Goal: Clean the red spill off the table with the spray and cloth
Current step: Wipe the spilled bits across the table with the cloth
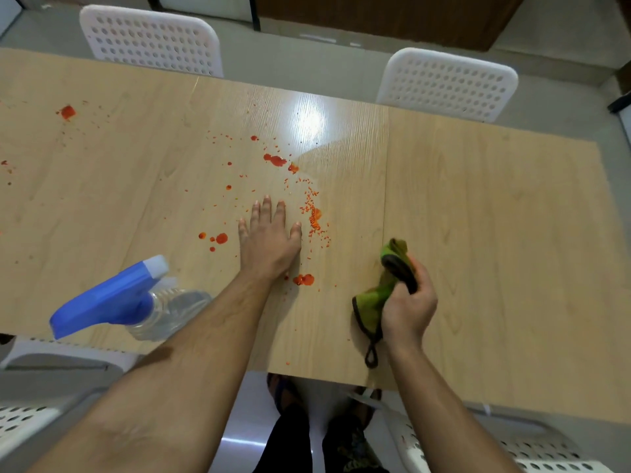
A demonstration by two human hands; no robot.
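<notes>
The left hand (269, 238) lies flat on the table (495, 216) amid the red spill (275, 160), the right hand (408, 303) grips the bunched cloth (374, 302), and the spray bottle (116, 298) stands upright, nozzle pointing away-right.

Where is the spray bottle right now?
In the head view, the spray bottle stands near the table's front edge at lower left, just left of the left forearm, untouched by either hand.

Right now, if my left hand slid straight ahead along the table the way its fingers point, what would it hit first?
Probably the red blobs ahead of the left hand, after some scattered specks; beyond them only bare table shows.
</notes>
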